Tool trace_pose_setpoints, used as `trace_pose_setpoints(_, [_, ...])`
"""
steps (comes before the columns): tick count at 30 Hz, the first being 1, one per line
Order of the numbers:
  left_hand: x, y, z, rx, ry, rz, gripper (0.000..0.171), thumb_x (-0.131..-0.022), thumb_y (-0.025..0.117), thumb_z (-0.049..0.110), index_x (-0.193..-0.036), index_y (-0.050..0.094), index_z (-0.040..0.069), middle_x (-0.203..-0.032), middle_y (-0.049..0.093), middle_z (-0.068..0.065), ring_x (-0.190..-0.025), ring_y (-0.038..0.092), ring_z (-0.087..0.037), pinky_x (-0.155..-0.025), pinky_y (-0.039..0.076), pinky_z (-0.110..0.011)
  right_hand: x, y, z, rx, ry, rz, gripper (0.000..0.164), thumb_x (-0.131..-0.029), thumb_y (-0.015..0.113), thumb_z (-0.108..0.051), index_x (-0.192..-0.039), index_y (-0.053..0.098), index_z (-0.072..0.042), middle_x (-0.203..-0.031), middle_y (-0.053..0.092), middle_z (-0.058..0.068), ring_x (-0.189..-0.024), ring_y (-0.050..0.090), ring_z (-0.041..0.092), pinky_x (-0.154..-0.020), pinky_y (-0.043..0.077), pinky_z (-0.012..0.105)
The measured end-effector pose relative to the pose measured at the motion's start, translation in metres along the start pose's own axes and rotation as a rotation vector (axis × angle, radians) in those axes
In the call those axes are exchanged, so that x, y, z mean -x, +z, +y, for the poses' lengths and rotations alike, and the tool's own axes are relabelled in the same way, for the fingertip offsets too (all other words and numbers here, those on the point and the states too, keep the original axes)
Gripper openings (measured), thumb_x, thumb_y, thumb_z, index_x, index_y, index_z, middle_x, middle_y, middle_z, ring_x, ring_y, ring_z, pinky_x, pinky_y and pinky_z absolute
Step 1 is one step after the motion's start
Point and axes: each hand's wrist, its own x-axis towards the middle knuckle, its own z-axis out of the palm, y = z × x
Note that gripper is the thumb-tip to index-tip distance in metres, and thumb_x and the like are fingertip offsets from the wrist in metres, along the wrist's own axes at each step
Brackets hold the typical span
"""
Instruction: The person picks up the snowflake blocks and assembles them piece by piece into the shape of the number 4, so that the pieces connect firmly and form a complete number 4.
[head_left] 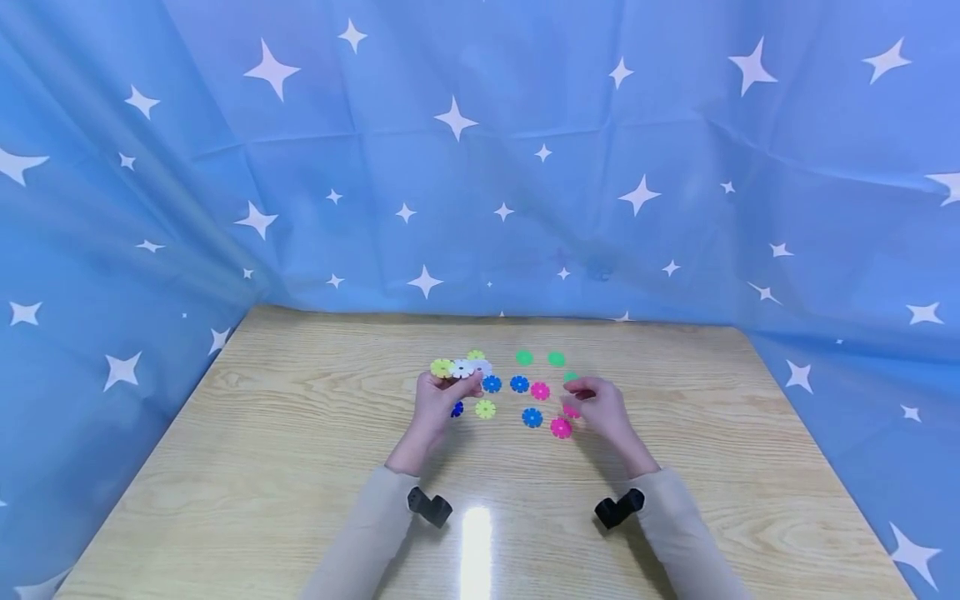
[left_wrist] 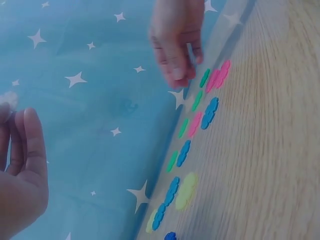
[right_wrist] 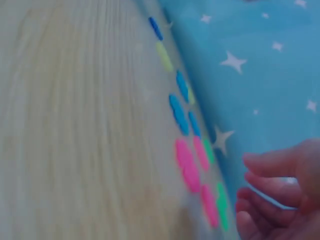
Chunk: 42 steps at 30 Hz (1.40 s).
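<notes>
In the head view, my left hand [head_left: 442, 402] pinches a joined row of notched plastic snowflake discs: a yellow disc [head_left: 442, 368], a white disc [head_left: 462, 368] and a pale lavender disc [head_left: 482, 367]. The left wrist view shows little of that row; only a whitish edge [left_wrist: 9, 100] appears above the fingers. My right hand [head_left: 602, 407] hovers over the right end of the loose discs, partly hiding a pink disc [head_left: 572, 411] and a green disc [head_left: 571, 377]. In the right wrist view its fingers [right_wrist: 272, 187] bend loosely, with nothing visible between them and the thumb.
Loose discs lie flat on the wooden table [head_left: 255, 467]: several blue, such as this blue disc [head_left: 532, 417], a pink disc [head_left: 561, 427], a green disc [head_left: 524, 357] and a yellow disc [head_left: 485, 409]. A star-patterned blue curtain [head_left: 480, 183] hangs behind the table.
</notes>
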Motion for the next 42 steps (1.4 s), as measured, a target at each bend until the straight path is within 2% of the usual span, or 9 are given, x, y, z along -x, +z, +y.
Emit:
trace_pose_setpoints(7, [0.0,-0.002,0.002,-0.018,0.012,-0.005,0.015,-0.085,0.063,-0.004,-0.083,0.066,0.011,-0.071,0.068,0.004,-0.06,0.064,-0.009,-0.07,0.058,-0.024,-0.001,-0.004,0.017,0.151,-0.032,-0.064,0.022,-0.08,0.071,-0.001,-0.099,0.065,0.009,-0.09,0.062,0.016,-0.082,0.059,0.027,-0.064,0.051,0.028])
trace_pose_setpoints(12, [-0.001,-0.002,0.004,-0.056,0.007,0.021,0.016,-0.085,0.065,-0.001,-0.081,0.066,0.014,-0.071,0.068,0.005,-0.059,0.063,-0.01,-0.072,0.056,-0.023,-0.003,-0.006,0.015,0.233,0.029,-0.11,0.023,-0.079,0.073,-0.003,-0.097,0.065,0.007,-0.088,0.06,0.013,-0.08,0.056,0.024,-0.064,0.051,0.031])
trace_pose_setpoints(15, [-0.001,-0.002,0.005,-0.071,0.005,0.04,0.015,-0.085,0.066,0.0,-0.08,0.066,0.013,-0.071,0.067,0.005,-0.058,0.062,-0.01,-0.071,0.055,-0.022,-0.005,-0.007,0.013,0.246,0.074,-0.132,0.023,-0.077,0.074,-0.005,-0.095,0.063,0.004,-0.087,0.059,0.012,-0.078,0.055,0.023,-0.062,0.05,0.029])
trace_pose_setpoints(19, [-0.001,-0.001,0.006,-0.073,0.007,0.054,0.011,-0.084,0.067,0.0,-0.081,0.066,0.01,-0.072,0.068,0.005,-0.057,0.061,-0.01,-0.068,0.055,-0.021,-0.007,-0.009,0.014,0.221,0.086,-0.135,0.022,-0.076,0.074,-0.005,-0.092,0.06,0.002,-0.083,0.058,0.01,-0.073,0.052,0.021,-0.058,0.047,0.026])
trace_pose_setpoints(24, [-0.001,-0.002,0.008,-0.074,0.004,0.069,0.011,-0.084,0.067,0.001,-0.08,0.067,0.01,-0.072,0.068,0.002,-0.056,0.061,-0.009,-0.07,0.055,-0.022,-0.006,-0.011,0.017,0.149,0.065,-0.111,0.013,-0.081,0.069,-0.001,-0.09,0.061,0.003,-0.077,0.058,0.009,-0.066,0.05,0.017,-0.053,0.044,0.024])
trace_pose_setpoints(29, [-0.001,-0.002,0.008,-0.077,0.01,0.074,0.002,-0.084,0.069,0.003,-0.082,0.067,0.003,-0.072,0.068,0.003,-0.056,0.061,-0.009,-0.071,0.055,-0.022,-0.004,-0.011,0.01,0.023,0.129,-0.094,0.011,-0.086,0.065,-0.002,-0.093,0.063,0.005,-0.075,0.06,0.008,-0.062,0.055,0.015,-0.053,0.051,0.025])
trace_pose_setpoints(33, [-0.001,-0.003,0.007,-0.08,0.021,0.063,0.007,-0.084,0.068,0.002,-0.088,0.066,-0.003,-0.074,0.068,0.001,-0.057,0.061,-0.009,-0.069,0.055,-0.022,0.002,-0.009,-0.007,-0.174,0.161,-0.095,0.02,-0.088,0.064,-0.006,-0.098,0.062,0.011,-0.074,0.064,0.006,-0.064,0.063,0.018,-0.061,0.059,0.031])
trace_pose_setpoints(37, [-0.001,-0.003,0.006,-0.087,0.013,0.064,0.006,-0.084,0.067,0.001,-0.088,0.066,-0.004,-0.073,0.068,0.002,-0.058,0.061,-0.009,-0.069,0.055,-0.021,0.008,-0.005,-0.029,-0.361,0.143,-0.103,0.026,-0.088,0.064,-0.007,-0.101,0.059,0.014,-0.072,0.065,0.005,-0.062,0.065,0.016,-0.062,0.059,0.031])
trace_pose_setpoints(42, [-0.002,-0.002,0.005,-0.084,0.006,0.073,0.01,-0.083,0.069,0.001,-0.089,0.065,-0.007,-0.072,0.067,0.005,-0.057,0.06,-0.009,-0.066,0.055,-0.021,0.012,0.001,-0.056,-0.491,0.105,-0.122,0.027,-0.089,0.064,-0.007,-0.103,0.057,0.014,-0.073,0.066,0.004,-0.062,0.064,0.011,-0.062,0.059,0.027])
